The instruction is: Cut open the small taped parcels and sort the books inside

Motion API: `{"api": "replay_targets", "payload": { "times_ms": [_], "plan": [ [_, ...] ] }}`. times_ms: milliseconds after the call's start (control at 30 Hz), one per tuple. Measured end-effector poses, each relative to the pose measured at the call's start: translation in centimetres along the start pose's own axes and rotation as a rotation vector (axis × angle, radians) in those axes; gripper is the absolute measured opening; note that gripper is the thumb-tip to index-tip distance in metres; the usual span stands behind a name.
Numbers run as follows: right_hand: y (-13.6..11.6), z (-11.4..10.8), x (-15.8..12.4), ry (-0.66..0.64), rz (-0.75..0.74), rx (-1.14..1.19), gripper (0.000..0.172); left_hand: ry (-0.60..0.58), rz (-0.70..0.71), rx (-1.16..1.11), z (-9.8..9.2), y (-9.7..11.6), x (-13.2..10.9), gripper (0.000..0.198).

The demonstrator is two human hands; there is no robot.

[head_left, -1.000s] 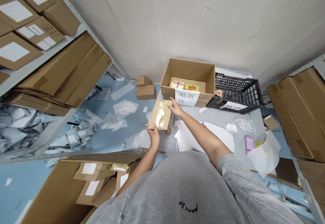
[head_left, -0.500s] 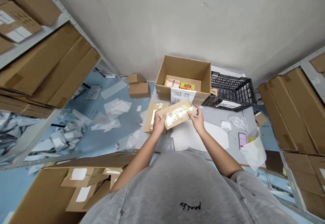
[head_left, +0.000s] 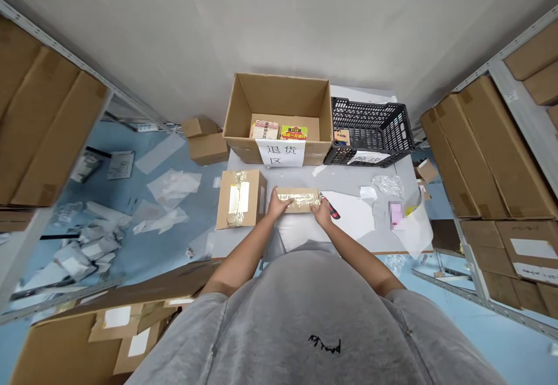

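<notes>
A plain grey wall [head_left: 296, 24] rises behind a pale bench [head_left: 344, 178], with blue floor [head_left: 148, 251] off beyond the left hand [head_left: 276, 205]. A small taped carton [head_left: 300, 199] sits between the hands, over the bench: the left hand is clamped on one end and the right hand [head_left: 322, 210] on the other. Whether its underside touches the bench cannot be told. Just beside the right hand lies a red-and-black object [head_left: 332, 207], partly hidden, and a white sheet [head_left: 356, 217] spreads to that hand's right. Near the left hand, on its left, stands a larger carton [head_left: 225, 205] with tape and a white label [head_left: 244, 198]. Ahead of both hands, an open carton [head_left: 288, 100] bearing a paper sign [head_left: 281, 153] holds a pink-and-white packet [head_left: 265, 130] and a yellow-and-green packet [head_left: 293, 133]. Beside it, ahead and right of the right hand, is a black crate [head_left: 394, 132] with another paper sign. Crumpled clear plastic [head_left: 389, 185] lies farther right of that hand.
</notes>
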State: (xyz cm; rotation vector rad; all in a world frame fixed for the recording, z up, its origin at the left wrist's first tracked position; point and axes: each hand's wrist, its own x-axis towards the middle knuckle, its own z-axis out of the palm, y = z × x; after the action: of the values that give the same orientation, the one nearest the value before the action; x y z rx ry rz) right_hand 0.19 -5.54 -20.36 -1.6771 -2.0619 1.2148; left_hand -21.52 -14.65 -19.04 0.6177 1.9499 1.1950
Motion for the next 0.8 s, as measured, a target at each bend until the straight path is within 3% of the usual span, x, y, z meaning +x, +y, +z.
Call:
{"api": "replay_targets", "payload": {
  "times_ms": [133, 267, 400, 600, 800],
  "plan": [
    [1.8, 0.3, 0.2, -0.058, 0.013, 0.006, 0.046, -0.021, -0.061, 0.029, 0.0, -1.0, -0.8, 0.124],
    [3.1, -0.6, 1.0, -0.092, 0.0, 0.038, 0.037, 0.111, -0.114, 0.115, 0.4, -1.2, -1.9, 0.122],
    [5.2, -1.8, 1.9, -0.046, 0.023, 0.007, 0.043, 0.173, -0.08, 0.106, 1.2, -1.8, -3.5, 0.114],
    [8.2, -2.5, 2.3, -0.176, 0.106, -0.246, 0.044, 0.121, -0.039, 0.031, 1.8, -2.7, -4.4, 0.117],
    [8.1, -2.1, 3.0, -0.283, 0.056, -0.496, 0.056, 0.118, -0.091, 0.049, 1.9, -3.4, -3.4, 0.12]
  ]
}}
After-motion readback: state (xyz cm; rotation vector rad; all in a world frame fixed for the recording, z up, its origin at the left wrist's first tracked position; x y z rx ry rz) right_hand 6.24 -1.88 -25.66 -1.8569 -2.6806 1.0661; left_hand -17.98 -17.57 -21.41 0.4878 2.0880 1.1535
